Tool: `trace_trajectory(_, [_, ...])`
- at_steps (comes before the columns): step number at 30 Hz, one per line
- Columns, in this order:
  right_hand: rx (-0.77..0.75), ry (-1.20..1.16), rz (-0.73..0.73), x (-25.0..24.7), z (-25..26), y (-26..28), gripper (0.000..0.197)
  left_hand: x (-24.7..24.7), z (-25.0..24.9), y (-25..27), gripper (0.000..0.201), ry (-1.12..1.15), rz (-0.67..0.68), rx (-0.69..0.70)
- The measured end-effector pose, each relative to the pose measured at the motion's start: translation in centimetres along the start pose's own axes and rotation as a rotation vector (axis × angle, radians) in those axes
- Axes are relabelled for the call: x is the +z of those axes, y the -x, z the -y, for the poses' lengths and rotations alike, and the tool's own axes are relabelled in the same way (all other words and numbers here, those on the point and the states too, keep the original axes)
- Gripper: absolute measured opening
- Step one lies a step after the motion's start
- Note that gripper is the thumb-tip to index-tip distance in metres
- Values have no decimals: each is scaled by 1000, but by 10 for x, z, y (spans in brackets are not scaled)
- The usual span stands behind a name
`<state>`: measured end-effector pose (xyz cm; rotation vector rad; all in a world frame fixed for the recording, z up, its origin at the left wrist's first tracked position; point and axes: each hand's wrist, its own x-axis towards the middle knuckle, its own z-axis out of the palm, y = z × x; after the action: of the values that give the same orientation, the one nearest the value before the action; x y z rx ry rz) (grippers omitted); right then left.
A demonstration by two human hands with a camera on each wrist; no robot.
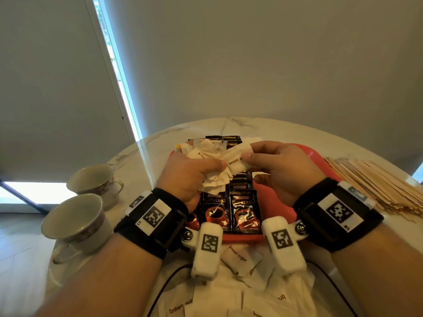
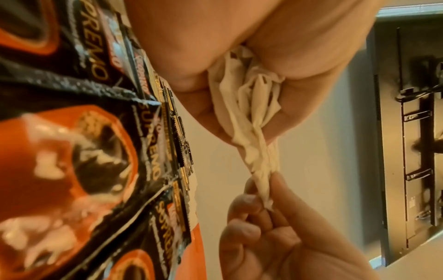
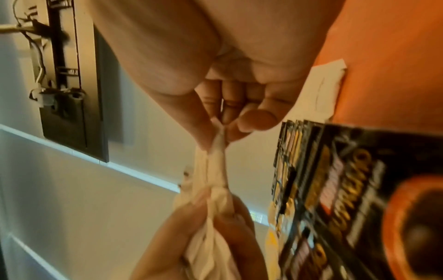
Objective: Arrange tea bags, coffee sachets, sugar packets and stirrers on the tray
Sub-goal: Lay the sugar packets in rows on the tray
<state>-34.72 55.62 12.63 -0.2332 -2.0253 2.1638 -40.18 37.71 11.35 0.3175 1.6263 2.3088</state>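
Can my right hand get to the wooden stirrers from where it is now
Probably yes, once freed: the wooden stirrers lie uncovered just right of the right hand, but it pinches a brown sugar packet.

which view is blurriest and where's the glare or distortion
Right wrist view: coffee sachets smeared with blur. Left wrist view: near sachets soft, bunch of sugar packets sharper. Head view: the marble table edge bows from the wide-angle lens, bright window strip blown out, glare on sachet foil.

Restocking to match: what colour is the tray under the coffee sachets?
Red-orange tray; the head view shows it best, beneath the black coffee sachets.
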Motion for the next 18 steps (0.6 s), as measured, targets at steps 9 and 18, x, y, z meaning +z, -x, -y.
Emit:
trace_trajectory(9, [243,-46,-377,-52,-14,-34,7,-3,0,-8,44,49,-162,-21])
trace_trajectory(18, [395,274,-373,-58,-27,-46,21,-4,1,-11,45,66,-171,-40])
